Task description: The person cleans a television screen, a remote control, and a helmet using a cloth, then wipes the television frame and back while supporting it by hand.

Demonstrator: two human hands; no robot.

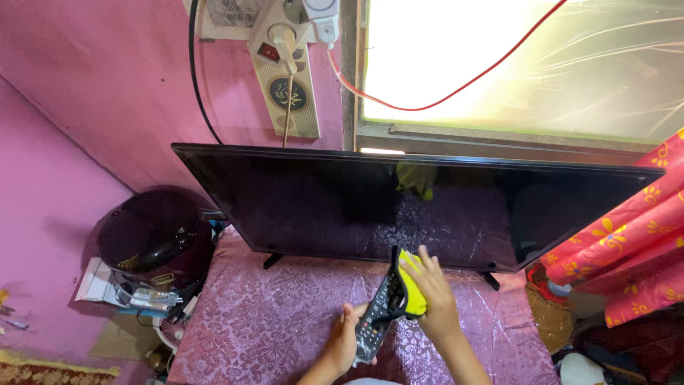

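My left hand (345, 335) grips the lower end of a black remote control (377, 308), held tilted above the table. My right hand (434, 294) presses a yellow cloth (411, 282) against the remote's upper part. Both hands are just in front of a black flat-screen television (399, 207), whose dark screen mirrors the yellow cloth.
The television stands on a table covered with a pink patterned cloth (263, 321). A dark helmet (153, 239) sits at the left on some clutter. A power strip (288, 64) with plugs and a red cable (442, 96) hang on the pink wall. Red floral curtain (627, 235) at right.
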